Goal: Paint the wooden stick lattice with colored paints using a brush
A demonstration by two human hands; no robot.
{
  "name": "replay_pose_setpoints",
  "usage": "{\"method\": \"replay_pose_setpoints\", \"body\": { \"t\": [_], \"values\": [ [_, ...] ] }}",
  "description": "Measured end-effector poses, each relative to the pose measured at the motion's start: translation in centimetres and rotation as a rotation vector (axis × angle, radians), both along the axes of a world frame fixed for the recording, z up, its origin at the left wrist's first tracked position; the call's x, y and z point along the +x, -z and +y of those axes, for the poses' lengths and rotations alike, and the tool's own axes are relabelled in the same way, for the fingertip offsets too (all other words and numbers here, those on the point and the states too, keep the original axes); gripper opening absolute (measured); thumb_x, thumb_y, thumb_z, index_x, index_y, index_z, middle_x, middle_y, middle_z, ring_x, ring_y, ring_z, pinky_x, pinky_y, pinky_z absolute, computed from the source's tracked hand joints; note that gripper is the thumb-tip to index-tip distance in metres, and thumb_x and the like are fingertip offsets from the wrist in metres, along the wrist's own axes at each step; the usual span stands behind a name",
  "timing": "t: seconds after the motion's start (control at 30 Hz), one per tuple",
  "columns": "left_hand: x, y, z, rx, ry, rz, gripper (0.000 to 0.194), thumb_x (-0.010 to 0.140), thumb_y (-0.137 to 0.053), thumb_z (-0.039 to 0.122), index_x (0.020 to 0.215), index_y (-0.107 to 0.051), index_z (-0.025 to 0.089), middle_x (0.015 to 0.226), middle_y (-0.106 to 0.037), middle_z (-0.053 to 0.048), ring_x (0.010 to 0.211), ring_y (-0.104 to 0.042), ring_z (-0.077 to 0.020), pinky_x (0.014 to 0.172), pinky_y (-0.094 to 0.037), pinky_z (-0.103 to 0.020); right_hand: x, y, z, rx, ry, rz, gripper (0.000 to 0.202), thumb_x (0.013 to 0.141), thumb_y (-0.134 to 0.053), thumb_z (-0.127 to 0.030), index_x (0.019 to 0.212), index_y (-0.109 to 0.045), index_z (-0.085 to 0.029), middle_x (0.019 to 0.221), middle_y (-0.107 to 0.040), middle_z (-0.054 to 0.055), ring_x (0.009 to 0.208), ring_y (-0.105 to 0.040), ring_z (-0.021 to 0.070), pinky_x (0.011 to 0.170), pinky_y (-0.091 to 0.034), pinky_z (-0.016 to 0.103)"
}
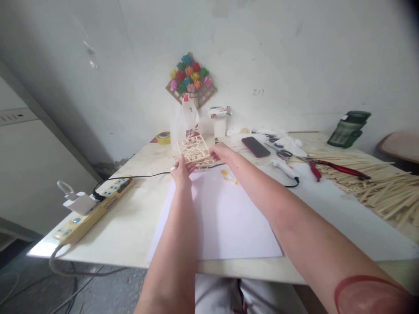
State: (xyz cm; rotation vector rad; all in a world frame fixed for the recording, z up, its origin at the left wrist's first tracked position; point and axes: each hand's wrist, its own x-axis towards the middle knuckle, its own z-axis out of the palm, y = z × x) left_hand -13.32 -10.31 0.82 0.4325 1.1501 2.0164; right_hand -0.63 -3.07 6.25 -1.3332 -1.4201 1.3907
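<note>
Head view: stick lattice (194, 149) is tilted up at the center paper's (229, 222) far edge. Left hand (182, 171) closed on near-left corner, right hand (221, 152) pinching right edge. Likely light, stiff, fragile at joints; take outer bars. Glue gun (284, 168) right of paper.

The pale table (144, 218) in front of me carried a yellow power strip (94, 213) near its left edge, and a roll of yellow tape (163, 138), a plastic bag (185, 124) and a white cup (220, 126) along its far edge. White sheets (229, 226) lay at its near edge. Toward its right side I had a phone (255, 147), a glue gun (284, 167), red-handled pliers (340, 168), a green bottle (348, 129) and many loose sticks (386, 187).
</note>
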Motion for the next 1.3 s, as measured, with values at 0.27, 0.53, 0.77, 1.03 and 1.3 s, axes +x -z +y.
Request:
{"method": "replay_pose_setpoints", "body": {
  "t": [0.27, 0.53, 0.77, 1.03, 1.3],
  "values": [
    [-0.9, -0.4, 0.0, 0.018, -0.090, 0.001, 0.017, 0.078, -0.064, 0.024, 0.078, -0.049, 0.016, 0.059, -0.060, 0.001, 0.056, -0.067, -0.0139, 0.065, -0.055, -0.026, 0.5, -0.3, 0.8, 0.143, -0.094, -0.031, 0.015, 0.083, -0.054, -0.017, 0.070, -0.058, -0.014, 0.056, -0.060, -0.001, 0.039, -0.044, 0.0055, 0.039, -0.034, 0.019],
    [-1.7, -0.3, 0.3, -0.026, -0.320, -0.131, 0.008, 0.087, -0.051, 0.016, 0.082, -0.045, 0.017, 0.066, -0.062, 0.000, 0.054, -0.064, -0.0096, 0.060, -0.054, -0.022, -0.5, 2.5, 2.6, 0.597, -0.099, -1.015, 0.033, 0.082, -0.054, -0.015, 0.109, -0.072, -0.024, 0.120, -0.069, 0.007, 0.112, -0.062, 0.0225, 0.087, -0.048, 0.028],
    [-1.5, -0.6, 0.2, -0.024, -0.333, -0.125, 0.008, 0.087, -0.052, 0.017, 0.081, -0.046, 0.017, 0.067, -0.062, 0.000, 0.051, -0.062, -0.0086, 0.058, -0.053, -0.021, -2.3, 3.2, 2.9, 0.820, -0.376, -1.337, 0.037, 0.083, -0.049, -0.009, 0.110, -0.072, -0.018, 0.117, -0.068, 0.015, 0.118, -0.055, 0.0269, 0.100, -0.040, 0.035],
    [-1.5, -0.7, 0.1, 0.000, -0.328, -0.146, 0.008, 0.087, -0.051, 0.017, 0.082, -0.046, 0.017, 0.065, -0.062, 0.000, 0.050, -0.062, -0.0089, 0.058, -0.052, -0.022, -1.9, 3.3, 3.6, 0.843, -0.420, -1.363, 0.033, 0.086, -0.049, -0.016, 0.110, -0.072, -0.022, 0.119, -0.065, 0.013, 0.112, -0.057, 0.0265, 0.093, -0.043, 0.033],
    [-1.8, -1.1, 0.0, -0.004, -0.363, -0.128, 0.008, 0.089, -0.048, 0.019, 0.082, -0.044, 0.018, 0.069, -0.061, 0.000, 0.051, -0.062, -0.0085, 0.054, -0.050, -0.019, -1.4, 0.8, 4.1, 0.983, -0.298, -1.242, 0.030, 0.091, -0.045, -0.022, 0.104, -0.072, -0.016, 0.111, -0.068, 0.013, 0.105, -0.060, 0.0248, 0.082, -0.046, 0.031]
  ]
}}
